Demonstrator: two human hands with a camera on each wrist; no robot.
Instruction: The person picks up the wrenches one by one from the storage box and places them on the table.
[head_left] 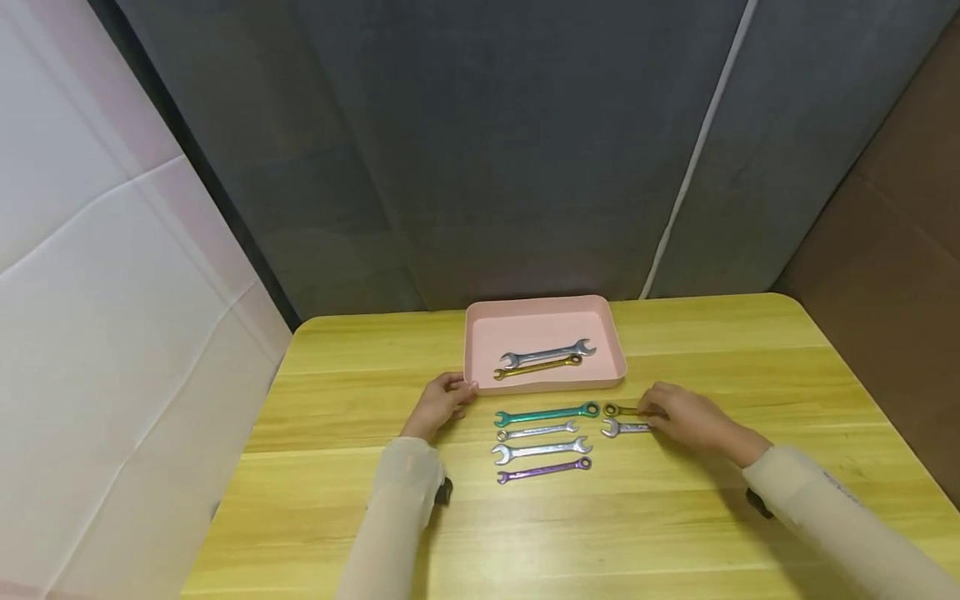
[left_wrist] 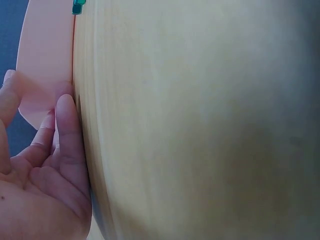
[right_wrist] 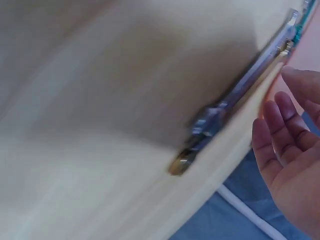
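A pink tray (head_left: 486,350) at the table's far middle holds a silver wrench (head_left: 547,353) and a gold wrench (head_left: 537,367). My left hand (head_left: 448,395) lies on the table with straight fingers (left_wrist: 67,130) touching the tray's (left_wrist: 45,60) near left corner. In front of the tray lie a teal wrench (head_left: 546,414), two silver ones (head_left: 542,450) and a purple one (head_left: 543,471). To their right are a dark gold wrench (head_left: 619,410) and a silver wrench (head_left: 619,429). My right hand (head_left: 662,410) hovers over their handles, fingers (right_wrist: 280,125) relaxed, gripping nothing.
The yellow wooden table (head_left: 675,517) meets a grey padded wall at the back, with a white panel on the left and a brown one on the right. A white cord (head_left: 693,158) runs down the wall behind the table.
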